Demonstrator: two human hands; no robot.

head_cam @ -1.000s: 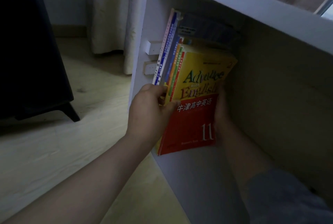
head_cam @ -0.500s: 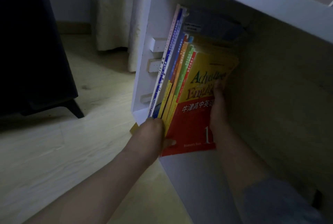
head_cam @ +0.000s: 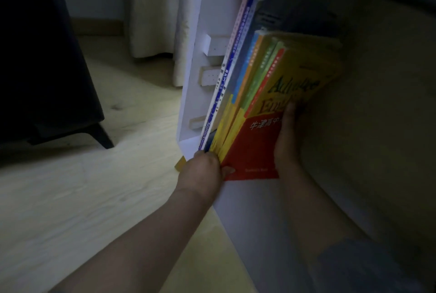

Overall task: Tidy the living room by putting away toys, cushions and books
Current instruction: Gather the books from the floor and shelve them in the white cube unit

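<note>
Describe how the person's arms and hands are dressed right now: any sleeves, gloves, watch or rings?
Both hands are bare: no gloves on the left hand or right hand. The left forearm is uncovered, with no watch visible. A grey-blue sleeve covers the right upper arm. Rings cannot be made out in the dim light.

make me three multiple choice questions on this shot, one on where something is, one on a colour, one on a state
1. Where is the left hand?
A. at the near bottom corner of the row of books
B. on the curtain
C. flat on the floor

2. What colour is the lower half of the front cover of the yellow and red English textbook?
A. green
B. red
C. white

3. How do the thin paperback books stand in the white shelf unit?
A. lying flat
C. scattered on the floor
B. upright, leaning

Answers: 1 A, its fingers pinch the books' bottom corner. 2 B, red below the yellow title area. 3 B, spines slant while the right hand lies flat on the cover.
</note>
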